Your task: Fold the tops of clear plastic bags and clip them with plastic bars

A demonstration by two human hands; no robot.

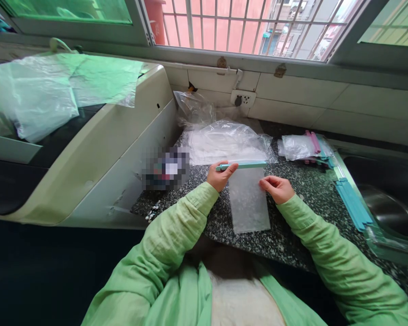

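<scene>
1. Left hand (219, 175): fingers curled shut, pinching the left end of the teal clip bar (242, 165) btw thumb & fingers.
2. The clip bar is long, thin & straight, looks like hard plastic. It lies across the top edge of the clear bag (248, 201).
3. Right hand (276, 187): fingers bent, tips on the bag's right edge, just below the bar. Looks like a light pinch, but can't tell for sure if it grips or only presses.
4. The bag is a flat see-thru rectangle, thin & a bit foggy. It lies on the counter (313, 203) right in front of the person, btw both hands.
5. The counter is dark stone w/ lots of small white specks, smooth & shiny.
6. Behind the bag: a crinkly pile of clear plastic bags (224, 140), soft & wrinkled.
7. To the right of that: a small bunch of bags w/ pink and teal clips (309, 146).
8. More teal bars (352, 201) lie side by side near the metal sink (391, 213), which is round & shiny.
9. Both sleeves (177, 231) are light green, soft cloth.
10. On the left: a big cream machine (122, 149) w/ smooth curved sides & a thin plastic sheet (47, 90) on top.
</scene>
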